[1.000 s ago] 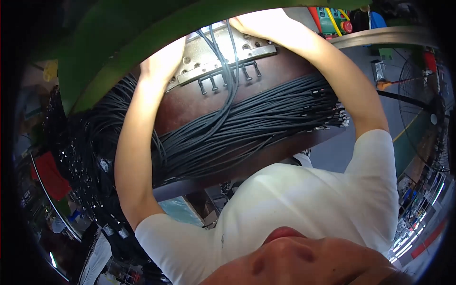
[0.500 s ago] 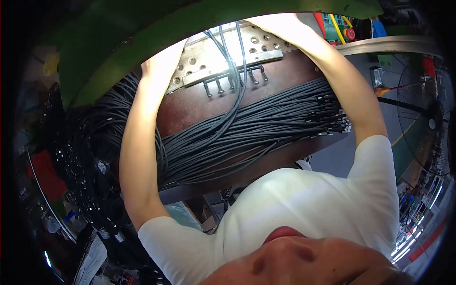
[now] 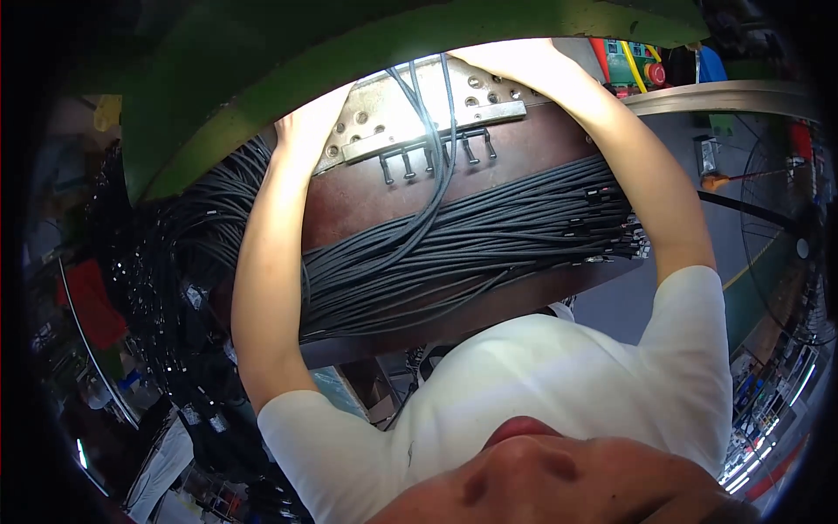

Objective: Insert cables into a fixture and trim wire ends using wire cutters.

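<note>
Both my arms reach up under the green machine part. My left hand (image 3: pixel 307 124) is at the left side of a bright metal plate (image 3: pixel 371 109), its fingers hidden behind the green edge. At the plate's far right is my right hand (image 3: pixel 506 58), brightly lit, its fingers also out of sight. Several dark cables (image 3: pixel 430 131) run down from between my hands, across the plate and a metal bar (image 3: pixel 436 131). Black moulded pieces (image 3: pixel 436 150) with short pegs lie against the near side of the bar. What my fingers hold, if anything, cannot be seen.
A thick bundle of dark cables (image 3: pixel 471 227) with small connector ends lies across the brown tabletop (image 3: pixel 349 205). More cables (image 3: pixel 175 262) hang at the left. The green machine part (image 3: pixel 262 79) arches overhead. A red button (image 3: pixel 655 73) and a fan (image 3: pixel 786 227) are at the right.
The whole view has shifted slightly, so the plate and cables sit a little lower and farther right. Both hands stay at the plate; no clear change in their hold shows.
</note>
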The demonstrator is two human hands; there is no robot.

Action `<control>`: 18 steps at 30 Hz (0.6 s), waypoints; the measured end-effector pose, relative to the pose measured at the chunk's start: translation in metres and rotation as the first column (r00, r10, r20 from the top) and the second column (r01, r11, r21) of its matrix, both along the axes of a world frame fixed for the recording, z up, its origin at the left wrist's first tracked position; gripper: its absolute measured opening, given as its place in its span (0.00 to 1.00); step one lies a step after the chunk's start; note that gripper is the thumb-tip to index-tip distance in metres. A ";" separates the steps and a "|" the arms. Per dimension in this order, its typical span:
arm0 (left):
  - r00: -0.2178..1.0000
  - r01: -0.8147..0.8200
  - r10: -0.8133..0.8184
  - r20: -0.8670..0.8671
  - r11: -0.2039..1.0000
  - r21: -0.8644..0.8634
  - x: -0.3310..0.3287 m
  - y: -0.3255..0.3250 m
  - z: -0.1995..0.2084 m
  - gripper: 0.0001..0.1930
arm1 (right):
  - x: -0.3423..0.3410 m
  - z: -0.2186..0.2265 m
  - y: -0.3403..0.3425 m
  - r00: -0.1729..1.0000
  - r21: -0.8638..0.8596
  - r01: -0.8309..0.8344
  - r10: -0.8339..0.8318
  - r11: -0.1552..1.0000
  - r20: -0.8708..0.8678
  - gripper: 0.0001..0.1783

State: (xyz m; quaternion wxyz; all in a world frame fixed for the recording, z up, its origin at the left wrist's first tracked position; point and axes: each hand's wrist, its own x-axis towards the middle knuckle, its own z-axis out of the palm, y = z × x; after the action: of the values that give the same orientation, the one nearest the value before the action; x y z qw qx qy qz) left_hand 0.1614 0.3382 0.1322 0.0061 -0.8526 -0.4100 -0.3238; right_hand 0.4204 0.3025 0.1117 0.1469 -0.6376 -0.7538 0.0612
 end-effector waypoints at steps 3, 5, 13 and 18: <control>1.000 0.030 -0.031 0.006 0.994 0.109 -0.004 0.002 -0.006 0.24 | -0.001 -0.004 0.000 1.000 0.049 -0.028 0.028 0.998 0.006 0.23; 0.988 0.095 -0.064 -0.143 0.971 0.222 -0.008 0.003 -0.004 0.22 | -0.003 -0.001 0.000 0.999 0.080 -0.041 0.039 0.996 0.022 0.23; 0.997 0.018 -0.032 -0.076 0.983 -0.182 -0.003 -0.019 0.027 0.18 | -0.027 0.055 -0.015 0.965 -0.010 -0.042 0.038 0.999 -0.260 0.21; 0.797 0.382 0.246 0.552 0.502 -0.776 -0.034 -0.136 0.091 0.20 | 0.020 0.073 -0.141 0.943 0.314 -0.048 0.147 0.948 -0.299 0.18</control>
State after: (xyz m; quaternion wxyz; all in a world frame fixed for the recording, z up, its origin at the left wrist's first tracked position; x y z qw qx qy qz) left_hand 0.1270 0.2027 0.2228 -0.5622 -0.6062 -0.4577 -0.3270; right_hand 0.4399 0.1613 0.1849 0.3592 -0.5509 -0.7514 0.0545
